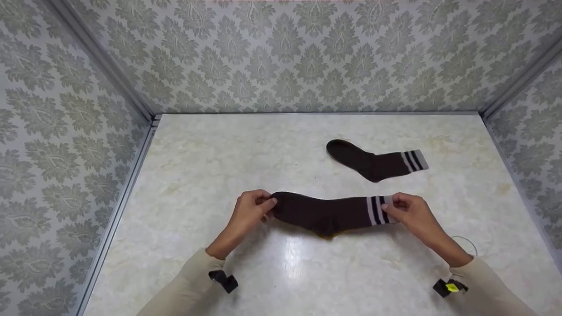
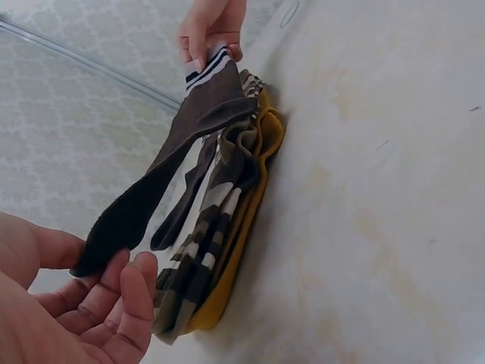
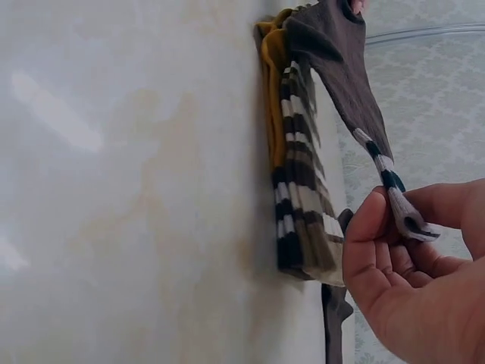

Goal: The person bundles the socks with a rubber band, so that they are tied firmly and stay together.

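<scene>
A dark brown sock (image 1: 316, 213) with a grey, black-striped cuff is stretched sideways between the two hands. My left hand (image 1: 250, 213) pinches its toe between thumb and fingers. At the other end, the cuff is pinched by my right hand (image 1: 417, 219). Both wrist views show the sock raised over a stack of folded socks, including a patterned dark, olive and white sock (image 2: 193, 265) and a mustard sock (image 2: 231, 284). From the head, the held sock hides nearly all of that stack. A matching brown sock (image 1: 373, 166) lies flat farther back, its cuff to the right.
The pale marbled table (image 1: 219, 153) meets patterned wall panels (image 1: 285, 57) at the back and both sides. A thin green loop (image 1: 472, 244) lies beside the right wrist. Black straps (image 1: 224, 281) sit on both sleeves.
</scene>
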A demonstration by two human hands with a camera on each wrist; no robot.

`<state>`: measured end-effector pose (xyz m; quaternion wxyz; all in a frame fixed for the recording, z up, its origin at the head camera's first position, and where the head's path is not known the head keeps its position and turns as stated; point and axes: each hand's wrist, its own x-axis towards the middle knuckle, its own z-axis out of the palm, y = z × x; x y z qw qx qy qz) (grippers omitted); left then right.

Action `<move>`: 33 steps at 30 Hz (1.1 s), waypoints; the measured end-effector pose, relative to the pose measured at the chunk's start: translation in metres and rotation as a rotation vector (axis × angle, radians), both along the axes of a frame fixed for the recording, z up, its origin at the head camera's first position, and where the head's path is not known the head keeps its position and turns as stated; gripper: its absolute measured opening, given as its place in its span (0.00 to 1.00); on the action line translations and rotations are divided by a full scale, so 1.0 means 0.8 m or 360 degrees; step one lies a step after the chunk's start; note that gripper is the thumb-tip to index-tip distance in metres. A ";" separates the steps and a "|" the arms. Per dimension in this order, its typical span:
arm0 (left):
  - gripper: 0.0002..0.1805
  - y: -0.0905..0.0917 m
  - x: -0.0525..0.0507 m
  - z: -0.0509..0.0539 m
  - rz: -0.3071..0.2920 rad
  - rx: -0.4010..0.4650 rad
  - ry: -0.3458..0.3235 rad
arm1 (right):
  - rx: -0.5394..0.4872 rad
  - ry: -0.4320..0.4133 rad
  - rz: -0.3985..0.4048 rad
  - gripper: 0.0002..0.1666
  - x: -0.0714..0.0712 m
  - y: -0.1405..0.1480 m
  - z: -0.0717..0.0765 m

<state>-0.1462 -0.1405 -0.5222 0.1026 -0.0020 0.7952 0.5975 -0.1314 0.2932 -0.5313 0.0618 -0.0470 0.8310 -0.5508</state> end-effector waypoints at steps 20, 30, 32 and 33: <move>0.05 0.012 -0.012 -0.012 -0.0052 -0.0357 0.0112 | 0.0456 0.0123 -0.0030 0.14 -0.020 0.005 -0.013; 0.04 0.017 -0.014 -0.015 -0.0078 -0.0405 0.0200 | 0.0527 0.0176 -0.0034 0.11 -0.023 0.011 -0.018; 0.03 0.017 -0.016 -0.018 -0.0083 -0.0427 0.0224 | 0.0538 0.0183 -0.0039 0.11 -0.024 0.012 -0.023; 0.03 0.013 -0.022 -0.035 -0.0100 -0.0428 0.0273 | 0.0545 0.0186 -0.0040 0.11 -0.024 0.012 -0.026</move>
